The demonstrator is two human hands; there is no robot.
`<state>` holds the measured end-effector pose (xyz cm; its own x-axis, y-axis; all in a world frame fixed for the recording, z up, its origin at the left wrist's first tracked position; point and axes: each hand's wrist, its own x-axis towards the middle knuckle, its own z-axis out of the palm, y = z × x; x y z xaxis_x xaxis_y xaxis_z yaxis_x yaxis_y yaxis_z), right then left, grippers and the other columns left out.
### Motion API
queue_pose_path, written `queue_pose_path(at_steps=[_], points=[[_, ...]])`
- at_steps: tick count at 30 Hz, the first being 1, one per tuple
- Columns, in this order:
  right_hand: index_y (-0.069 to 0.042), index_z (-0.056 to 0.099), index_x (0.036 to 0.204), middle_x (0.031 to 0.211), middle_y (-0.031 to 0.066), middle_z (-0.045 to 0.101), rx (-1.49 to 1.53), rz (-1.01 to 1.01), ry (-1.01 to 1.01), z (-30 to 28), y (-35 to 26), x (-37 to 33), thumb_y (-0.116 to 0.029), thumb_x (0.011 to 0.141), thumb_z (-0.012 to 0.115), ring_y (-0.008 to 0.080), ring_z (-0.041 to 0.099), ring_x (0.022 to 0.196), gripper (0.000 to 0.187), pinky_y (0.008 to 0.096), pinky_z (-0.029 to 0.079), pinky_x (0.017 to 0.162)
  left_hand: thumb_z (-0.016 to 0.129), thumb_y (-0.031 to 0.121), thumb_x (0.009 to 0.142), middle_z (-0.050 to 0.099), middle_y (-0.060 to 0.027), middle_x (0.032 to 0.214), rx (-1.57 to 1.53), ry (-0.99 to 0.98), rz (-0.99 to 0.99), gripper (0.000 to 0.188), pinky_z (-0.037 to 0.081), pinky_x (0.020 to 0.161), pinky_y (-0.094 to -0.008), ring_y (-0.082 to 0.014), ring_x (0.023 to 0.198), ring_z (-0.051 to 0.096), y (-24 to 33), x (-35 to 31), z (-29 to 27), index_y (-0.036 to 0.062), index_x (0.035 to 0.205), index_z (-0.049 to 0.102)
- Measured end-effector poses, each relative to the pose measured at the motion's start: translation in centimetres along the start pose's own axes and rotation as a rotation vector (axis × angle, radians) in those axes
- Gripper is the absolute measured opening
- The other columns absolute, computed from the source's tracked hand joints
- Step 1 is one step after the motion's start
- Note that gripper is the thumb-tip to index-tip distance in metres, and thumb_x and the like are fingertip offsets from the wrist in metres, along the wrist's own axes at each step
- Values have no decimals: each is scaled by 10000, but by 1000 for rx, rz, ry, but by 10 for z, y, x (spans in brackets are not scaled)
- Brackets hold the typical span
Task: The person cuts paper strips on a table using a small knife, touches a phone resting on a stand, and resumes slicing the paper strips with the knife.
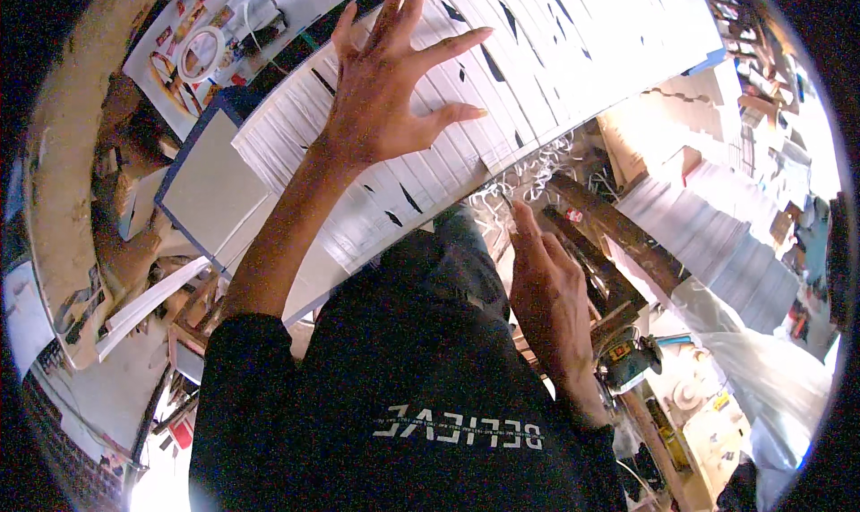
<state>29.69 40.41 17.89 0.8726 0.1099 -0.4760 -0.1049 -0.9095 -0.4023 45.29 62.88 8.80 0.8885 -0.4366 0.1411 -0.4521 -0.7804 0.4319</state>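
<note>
My left hand (pixel 381 104) lies over a long row of white paper stacks (pixel 582 64), its fingers spread wide. Thin lines divide the row crosswise, with several dark gaps between the sections. At the row's left end is a grey board (pixel 210 167) with dark blue edges. Close to the near edge of the row, my right hand (pixel 551 288) is closed, index finger and thumb together. A thin dark tip seems to show at its fingertips, too small to name. Curled white strips (pixel 542 169) hang just beyond that hand.
At the far left, a white roll of tape (pixel 183 57) rests on a printed sheet. Tall stacks of paper (pixel 717 243) stand at the right, near dark wooden beams (pixel 596 209). Clear plastic sheeting (pixel 761 369) drapes below them. A dark machine part (pixel 627 361) sits right of my right wrist.
</note>
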Motion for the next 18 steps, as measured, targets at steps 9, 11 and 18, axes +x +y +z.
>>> queue_pose_path(at_steps=[9,11,18], points=[[-44,625,1313,891,260,702,-250,187,-289,8,29,7,-101,1004,578,467,707,832,318,565,532,695,707,703,887,46,-298,1743,-55,-7,-4,743,66,1212,-719,-481,1610,102,1,3,-2,294,1501,617],[-26,664,1250,947,263,729,-163,193,-348,1,39,-6,-135,1018,583,461,725,879,269,546,554,737,733,679,880,41,-298,1744,-83,-23,10,739,60,1215,-715,-480,1610,105,-4,0,-1,292,1499,620],[-90,535,1506,1203,252,720,217,-19,66,-10,5,-10,48,979,589,406,737,1018,547,437,586,842,797,602,862,-1,-287,1750,-189,-134,99,723,43,1214,-729,-478,1620,38,-13,-3,-13,316,1501,617]])
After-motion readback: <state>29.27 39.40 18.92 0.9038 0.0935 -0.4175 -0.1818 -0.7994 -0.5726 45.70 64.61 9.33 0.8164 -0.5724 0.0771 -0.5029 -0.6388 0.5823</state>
